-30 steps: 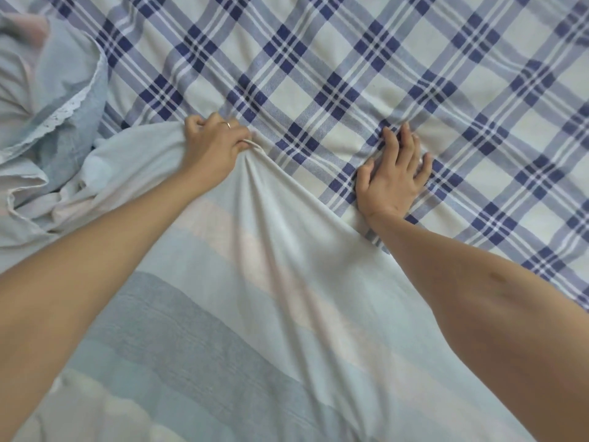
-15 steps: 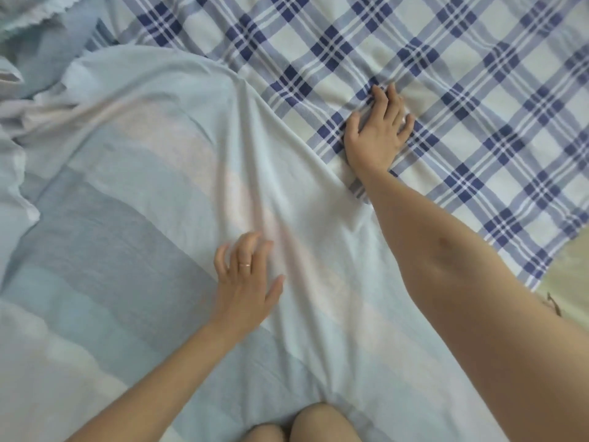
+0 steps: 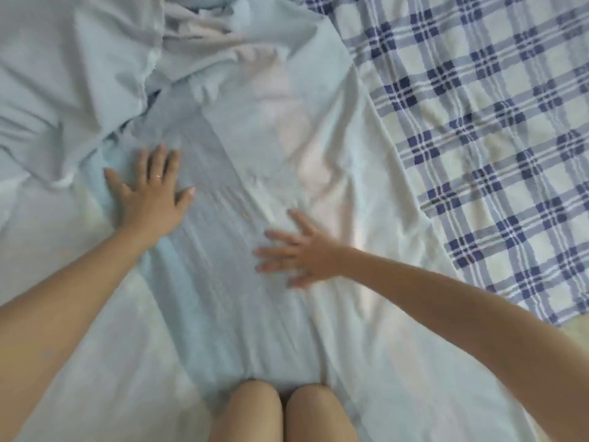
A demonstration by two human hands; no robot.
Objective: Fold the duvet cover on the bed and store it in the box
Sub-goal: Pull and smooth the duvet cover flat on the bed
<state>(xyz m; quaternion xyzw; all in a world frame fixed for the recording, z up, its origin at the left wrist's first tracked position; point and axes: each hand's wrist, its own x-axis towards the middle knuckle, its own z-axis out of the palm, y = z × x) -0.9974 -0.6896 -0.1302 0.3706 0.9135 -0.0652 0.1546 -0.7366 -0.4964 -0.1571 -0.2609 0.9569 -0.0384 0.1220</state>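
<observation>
Head camera view looking down on a pale blue, grey-striped cotton duvet cover (image 3: 229, 330), spread wrinkled over a blue-and-white checked bedsheet (image 3: 478, 129). Left hand (image 3: 149, 202) and right hand (image 3: 302, 250) lie flat on it, fingers spread, grasping nothing. Folding looks barely begun, with cloth bunched at top left. No box is in view. The right hand is blurred, and bare knees (image 3: 280, 409) are cut off below.

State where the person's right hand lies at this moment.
In the head view, the right hand rests, fingers spread, on the striped duvet cover near centre, right of the left hand and left of the plaid sheet.
</observation>
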